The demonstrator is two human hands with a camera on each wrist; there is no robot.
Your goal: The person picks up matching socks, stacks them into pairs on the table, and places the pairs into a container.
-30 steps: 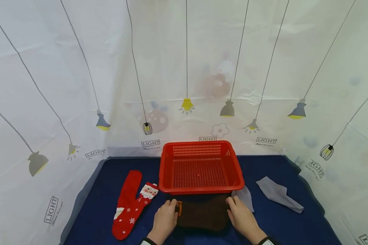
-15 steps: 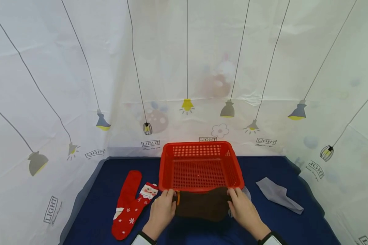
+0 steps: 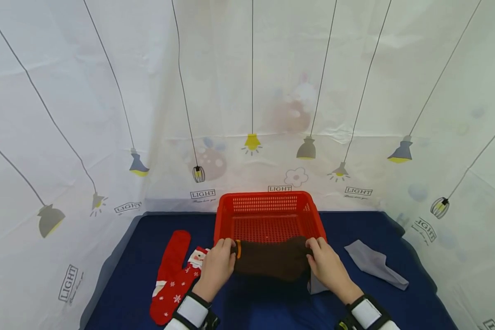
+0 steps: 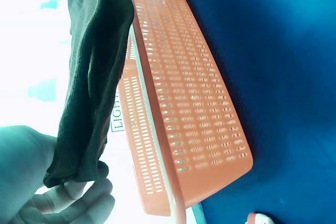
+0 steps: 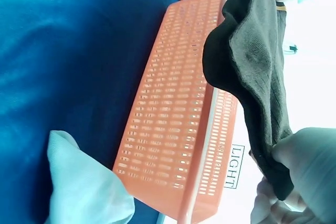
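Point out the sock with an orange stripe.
The dark brown fabric sock between the left hand and right hand; red patterned socks and plain grey socks show none.

The blue-covered table (image 3: 354, 224) carries a red basket (image 3: 268, 195), red Santa-patterned socks (image 3: 171, 284) and two grey socks (image 3: 375, 265).

Lit evenly and softly in the head view, cooler toward the left of the backdrop (image 3: 231, 91), greener toward the right. Shadowed beneath the brown sock (image 3: 272, 260), toward the near edge of the bench (image 3: 264, 307). Readable, slightly soft; stretched wide-angle at the sides. Overexposed in both wrist views: blown to white behind the basket (image 4: 205, 108), tinted cyan, shadowed along its foot.
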